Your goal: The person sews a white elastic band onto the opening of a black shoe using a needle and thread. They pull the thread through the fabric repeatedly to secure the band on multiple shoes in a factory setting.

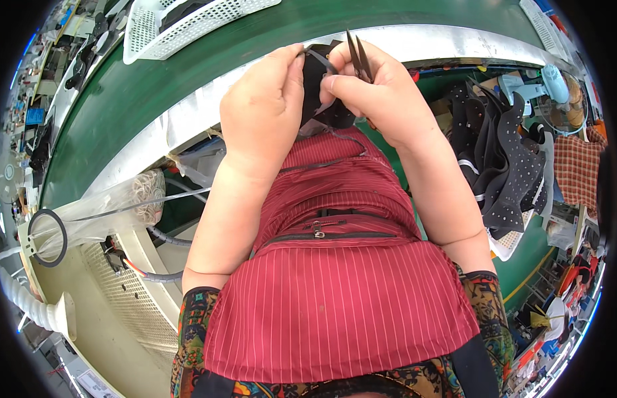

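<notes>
In front of my chest I hold up a small black fabric piece (312, 86). My left hand (263, 109) is closed, with thumb and fingertips pinching the piece's upper left edge and a narrow dark strip there. Facing it, my right hand (381, 93) is closed too. Dark-bladed scissors (359, 58) are held in it, blades pointing up and away, with the handles mostly hidden in the palm. The right thumb and forefinger also touch the piece's right side. A red pinstriped apron (335, 298) covers my lap below.
A white perforated basket (182, 30) with dark items stands on the green belt (255, 50), whose metal edge (149, 136) runs before me. Black dotted fabric pieces (497, 156) are heaped at right, near a blue fan (554, 83). A clear bag (116, 199) hangs at left.
</notes>
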A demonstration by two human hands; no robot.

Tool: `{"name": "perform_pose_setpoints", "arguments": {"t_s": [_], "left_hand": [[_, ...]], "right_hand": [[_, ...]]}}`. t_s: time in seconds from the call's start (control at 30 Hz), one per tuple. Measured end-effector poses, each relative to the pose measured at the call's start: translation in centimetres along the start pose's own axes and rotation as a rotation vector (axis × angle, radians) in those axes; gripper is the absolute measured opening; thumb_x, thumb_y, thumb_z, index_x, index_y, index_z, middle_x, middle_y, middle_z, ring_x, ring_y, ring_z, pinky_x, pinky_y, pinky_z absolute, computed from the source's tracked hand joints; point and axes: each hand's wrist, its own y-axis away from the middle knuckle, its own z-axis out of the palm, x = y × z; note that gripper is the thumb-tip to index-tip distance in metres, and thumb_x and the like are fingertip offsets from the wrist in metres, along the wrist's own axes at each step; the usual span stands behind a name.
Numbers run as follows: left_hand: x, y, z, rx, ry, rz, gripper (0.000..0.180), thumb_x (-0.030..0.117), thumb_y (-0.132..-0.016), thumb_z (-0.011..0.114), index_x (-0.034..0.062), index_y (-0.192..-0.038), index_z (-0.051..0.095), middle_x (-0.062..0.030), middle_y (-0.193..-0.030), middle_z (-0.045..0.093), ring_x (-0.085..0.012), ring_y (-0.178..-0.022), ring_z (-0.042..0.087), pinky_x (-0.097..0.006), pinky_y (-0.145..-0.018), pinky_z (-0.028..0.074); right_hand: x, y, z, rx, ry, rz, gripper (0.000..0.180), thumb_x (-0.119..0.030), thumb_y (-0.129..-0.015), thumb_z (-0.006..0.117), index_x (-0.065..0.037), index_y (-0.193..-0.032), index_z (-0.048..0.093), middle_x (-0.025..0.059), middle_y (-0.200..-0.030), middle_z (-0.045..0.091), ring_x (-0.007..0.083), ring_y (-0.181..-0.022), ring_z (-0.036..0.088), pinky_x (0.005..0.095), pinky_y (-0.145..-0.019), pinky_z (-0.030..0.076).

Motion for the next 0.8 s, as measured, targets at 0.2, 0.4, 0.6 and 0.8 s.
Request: {"name": "perform_pose_setpoints", "arguments": {"t_s": [0.2,0.4,0.6,0.8], "left_hand": [[0.3,-0.4,-0.9,-0.162,0.674,-0.433,0.017,0.008,-0.090,0.058,-0.0026,-0.102,0.064,-0.0041,-0.090,0.067,-0.0068,-0.076,0.060,-0.021,-0.066,0.049],[0.9,-0.3,-1.2,-0.120,0.868,-0.586,0.016,0.009,-0.090,0.058,-0.0016,-0.099,0.065,-0.0026,-0.085,0.066,-0.0050,-0.075,0.059,-0.019,-0.067,0.049],[0.4,-0.1,-1.0,-0.123,0.909,-0.578,0.015,0.008,-0.090,0.057,-0.0017,-0.099,0.064,-0.0018,-0.084,0.065,-0.0044,-0.074,0.058,-0.019,-0.066,0.048],[0.7,-0.1,-1.4,-0.139,1.000,-0.635,0.014,0.007,-0.091,0.055,-0.0016,-0.099,0.063,-0.0013,-0.084,0.064,-0.0039,-0.074,0.057,-0.019,-0.065,0.048]], "right_hand": [[-0.5,0.3,-0.7,-0.027,-0.123,0.059,0.021,-0.023,-0.085,0.065,-0.002,-0.090,0.064,0.0011,-0.071,0.060,0.0046,-0.062,0.052,0.0204,-0.058,0.044],[0.3,-0.2,0.2,0.115,0.007,-0.166,0.016,-0.016,-0.085,0.065,0.000,-0.088,0.065,-0.0022,-0.071,0.059,0.0035,-0.063,0.050,0.0195,-0.057,0.042],[0.3,0.0,1.2,0.200,0.035,-0.181,0.015,-0.015,-0.084,0.064,0.000,-0.081,0.062,-0.0029,-0.068,0.057,0.0026,-0.063,0.046,0.0193,-0.055,0.039],[0.4,0.0,1.3,0.225,0.175,-0.199,0.017,-0.014,-0.083,0.064,0.000,-0.076,0.057,-0.0018,-0.065,0.053,0.0040,-0.060,0.044,0.0215,-0.053,0.040]]}}
